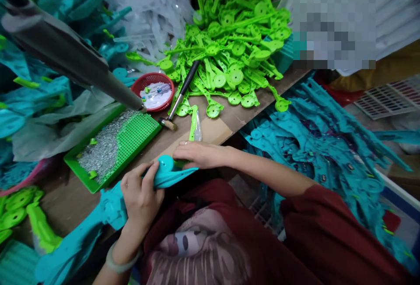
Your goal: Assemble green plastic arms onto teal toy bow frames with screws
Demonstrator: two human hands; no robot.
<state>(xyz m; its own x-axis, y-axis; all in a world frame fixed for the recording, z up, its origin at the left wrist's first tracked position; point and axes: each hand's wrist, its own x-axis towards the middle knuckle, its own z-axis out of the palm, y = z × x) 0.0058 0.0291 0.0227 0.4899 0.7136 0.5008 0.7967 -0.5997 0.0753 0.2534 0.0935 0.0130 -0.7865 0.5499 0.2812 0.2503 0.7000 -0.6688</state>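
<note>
My left hand point(141, 191) is closed around a long blue plastic part point(74, 241), which slants from the lower left up to a pointed end near my right hand. A round blue disc point(166, 163) shows on it just beyond my left fingers. My right hand point(197, 154) has its fingers curled round a green plastic part point(193, 124) with a clear strip along its side. Some green also shows beneath those fingers, close against the blue part; whether they touch is hidden. A flat piece of brown cardboard point(218, 134) lies on the table behind my right hand.
A grey electric screwdriver point(75, 53) hangs at left, above a green tray point(138, 134) of screws. Behind are a red basket point(152, 78) of small pieces, a hammer point(183, 92) and heaped green parts point(229, 57). Many blue parts point(302, 136) fill the right side.
</note>
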